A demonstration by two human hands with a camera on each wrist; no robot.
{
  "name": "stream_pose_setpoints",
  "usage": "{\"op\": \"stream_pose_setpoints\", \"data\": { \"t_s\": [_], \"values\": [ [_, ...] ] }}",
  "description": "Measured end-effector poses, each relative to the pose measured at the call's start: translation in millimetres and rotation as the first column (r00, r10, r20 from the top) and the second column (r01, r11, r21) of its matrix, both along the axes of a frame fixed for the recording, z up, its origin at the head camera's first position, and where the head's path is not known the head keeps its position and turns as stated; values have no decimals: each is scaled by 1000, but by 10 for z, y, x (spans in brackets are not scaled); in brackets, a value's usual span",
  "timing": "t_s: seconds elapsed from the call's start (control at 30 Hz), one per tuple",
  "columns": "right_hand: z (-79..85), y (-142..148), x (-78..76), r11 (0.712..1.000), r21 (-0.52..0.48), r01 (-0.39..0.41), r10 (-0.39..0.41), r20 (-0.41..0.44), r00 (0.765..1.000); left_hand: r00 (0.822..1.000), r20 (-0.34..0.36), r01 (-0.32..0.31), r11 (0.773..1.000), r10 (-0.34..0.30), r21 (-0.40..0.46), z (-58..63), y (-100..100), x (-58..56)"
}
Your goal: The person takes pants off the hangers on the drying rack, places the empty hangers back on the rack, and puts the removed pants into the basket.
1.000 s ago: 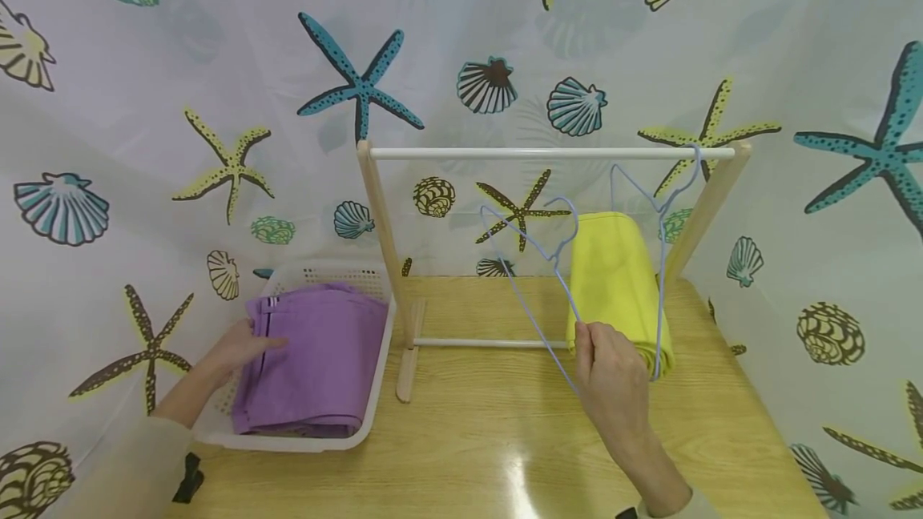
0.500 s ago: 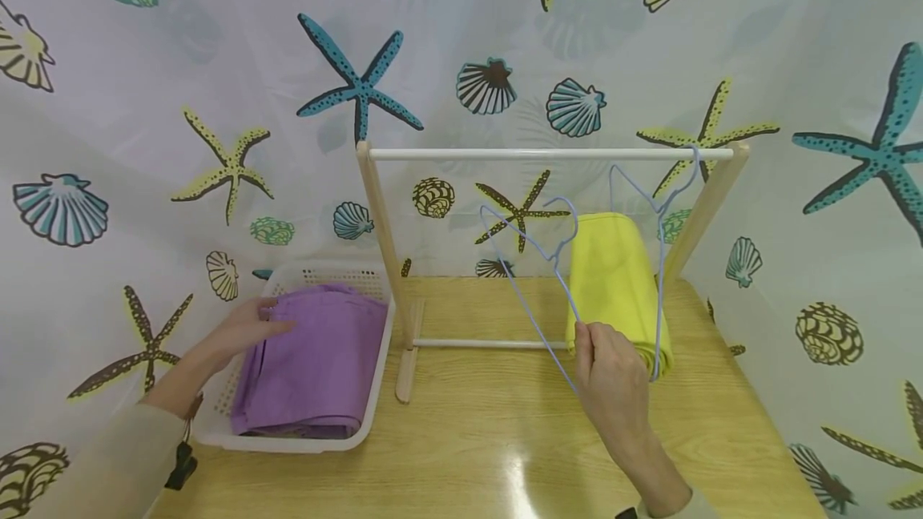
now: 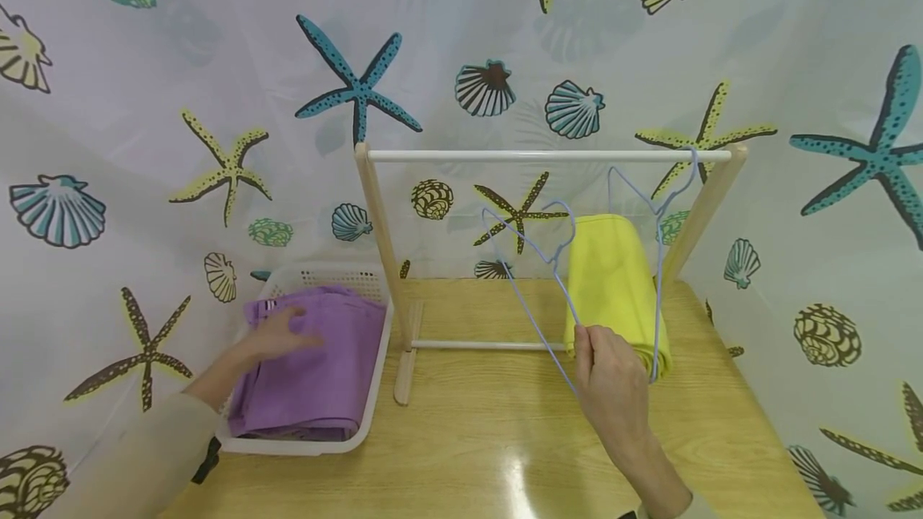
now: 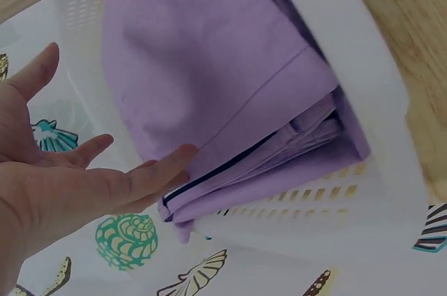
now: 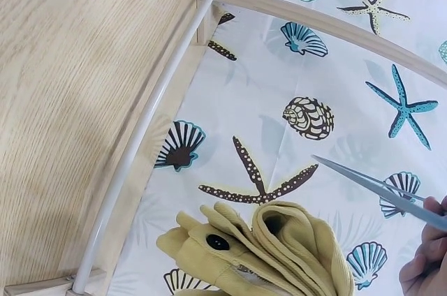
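Observation:
Folded purple trousers (image 3: 317,375) lie in a white plastic basket (image 3: 378,391) at the left. Over their left part hovers my left hand (image 3: 277,336), fingers spread and thumb apart. In the left wrist view, the fingertips (image 4: 183,155) lie at the edge of the trousers (image 4: 223,52); I cannot tell whether they touch. My right hand (image 3: 613,379) grips a pale blue wire hanger (image 3: 530,243) by its side. This hanger's hook stands below the rail, apart from it. Beside that hand, folded yellow trousers (image 3: 609,279) hang at a second blue hanger (image 3: 659,263).
A small garment rack stands on the wooden table (image 3: 469,439), its white rail (image 3: 534,156) across the top and a lower bar (image 3: 483,345) below. The second hanger hooks over the rail's right end. A shell-patterned curtain (image 3: 447,22) surrounds the table.
My left hand has lifted from the trousers' left edge and shifted right over them, its fingers spreading. The right hand and its hanger stay nearly still.

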State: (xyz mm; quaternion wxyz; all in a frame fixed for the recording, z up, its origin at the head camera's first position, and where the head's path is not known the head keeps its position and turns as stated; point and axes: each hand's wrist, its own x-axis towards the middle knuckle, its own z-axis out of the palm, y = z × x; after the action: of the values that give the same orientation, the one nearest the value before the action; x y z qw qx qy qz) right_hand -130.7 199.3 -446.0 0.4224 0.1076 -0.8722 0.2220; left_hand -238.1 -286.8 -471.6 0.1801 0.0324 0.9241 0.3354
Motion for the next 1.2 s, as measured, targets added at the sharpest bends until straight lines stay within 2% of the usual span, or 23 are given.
{"op": "stream_pose_setpoints", "data": {
  "t_s": [0.17, 0.33, 0.67, 0.93, 1.2],
  "values": [
    [-2, -8, 2, 1000, 3, -13, 13, 3, 1000, 1000, 13, -4, 999, 5, -51, -115, 19, 5],
    [-1, -25, 3, 1000, 8, -20, 20, 1, 1000, 1000, -15, 12, 996, -14, -92, -227, 7, -16],
    [-5, -54, 0, 1000, 18, -13, 13, 2, 1000, 996, -59, 62, 994, -67, -87, -498, 1, -13],
    [-29, -50, -9, 1000, 21, -16, 16, 12, 1000, 995, -55, 75, 984, -85, -164, -603, 53, -44],
    [-45, -41, -25, 999, 20, -28, 28, 3, 1000, 995, -56, 70, 977, -82, -200, -667, 83, -41]
  ]
}}
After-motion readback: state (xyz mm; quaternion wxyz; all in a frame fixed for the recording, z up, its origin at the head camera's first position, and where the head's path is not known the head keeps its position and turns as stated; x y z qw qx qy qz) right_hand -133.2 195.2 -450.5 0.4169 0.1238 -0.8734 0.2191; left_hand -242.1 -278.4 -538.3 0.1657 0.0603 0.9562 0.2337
